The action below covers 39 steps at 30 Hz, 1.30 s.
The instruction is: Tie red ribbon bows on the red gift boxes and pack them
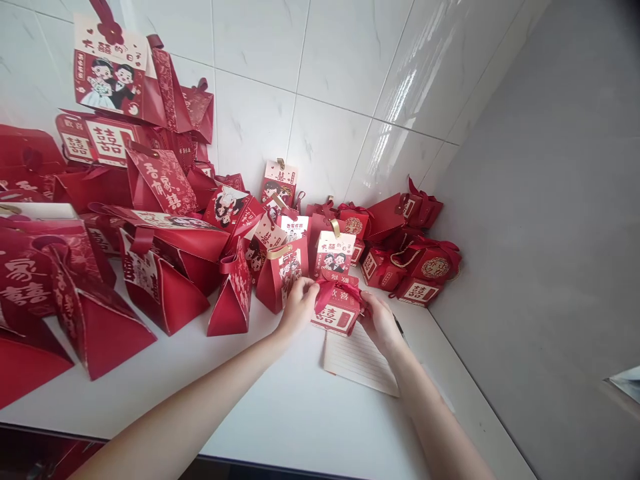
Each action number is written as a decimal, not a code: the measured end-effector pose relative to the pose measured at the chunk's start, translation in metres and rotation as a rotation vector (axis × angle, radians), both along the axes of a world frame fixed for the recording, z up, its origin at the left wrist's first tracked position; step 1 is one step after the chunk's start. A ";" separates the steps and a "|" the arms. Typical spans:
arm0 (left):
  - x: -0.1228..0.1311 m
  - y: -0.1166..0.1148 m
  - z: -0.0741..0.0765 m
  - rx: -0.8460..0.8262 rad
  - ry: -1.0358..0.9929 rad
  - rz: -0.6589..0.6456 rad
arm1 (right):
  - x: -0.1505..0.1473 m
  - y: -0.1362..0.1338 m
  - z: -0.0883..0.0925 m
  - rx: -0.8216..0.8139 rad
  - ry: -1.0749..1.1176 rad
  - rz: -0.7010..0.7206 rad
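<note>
A small red gift box (pixel 336 313) with a white character panel is between my two hands, over the far edge of a lined notebook (pixel 361 360). A dark pink ribbon (pixel 333 291) runs across its top. My left hand (pixel 299 303) has its thumb and fingers pinched on the ribbon at the box's left side. On the other side, my right hand (pixel 379 320) is closed at the ribbon and box's right edge; its fingertips are partly hidden. Just behind stands a box with a cartoon couple (pixel 333 255). A black pen (pixel 399 327) shows beside my right wrist.
Many red gift boxes (pixel 165 283) crowd the left of the white table (pixel 295 413), some stacked against the tiled wall (pixel 330 73). More red boxes (pixel 423 270) stand at the back right, near a grey wall (pixel 540 253).
</note>
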<state>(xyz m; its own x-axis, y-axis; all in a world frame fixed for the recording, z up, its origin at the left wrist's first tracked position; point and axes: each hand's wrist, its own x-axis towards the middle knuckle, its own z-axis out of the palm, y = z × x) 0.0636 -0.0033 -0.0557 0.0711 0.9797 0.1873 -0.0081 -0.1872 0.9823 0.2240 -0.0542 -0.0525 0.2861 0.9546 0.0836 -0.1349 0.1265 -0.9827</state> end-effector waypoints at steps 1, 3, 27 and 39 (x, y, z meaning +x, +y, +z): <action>-0.001 0.004 -0.002 -0.021 -0.002 -0.012 | 0.001 0.001 -0.002 -0.010 -0.008 -0.007; -0.003 0.010 -0.006 -0.066 -0.012 -0.031 | 0.004 0.001 -0.004 -0.016 -0.024 -0.029; -0.016 0.018 0.001 0.170 -0.140 -0.262 | -0.003 -0.015 0.008 0.350 -0.436 0.011; -0.004 -0.030 -0.012 0.351 0.423 -0.455 | -0.005 -0.016 0.030 0.249 0.297 -0.233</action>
<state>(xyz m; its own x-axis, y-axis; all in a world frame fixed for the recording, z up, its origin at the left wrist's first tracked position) 0.0597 -0.0330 -0.0681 0.5947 0.7226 0.3523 0.2083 -0.5618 0.8006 0.2193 -0.0699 -0.0230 0.5373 0.8230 0.1844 -0.3460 0.4145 -0.8417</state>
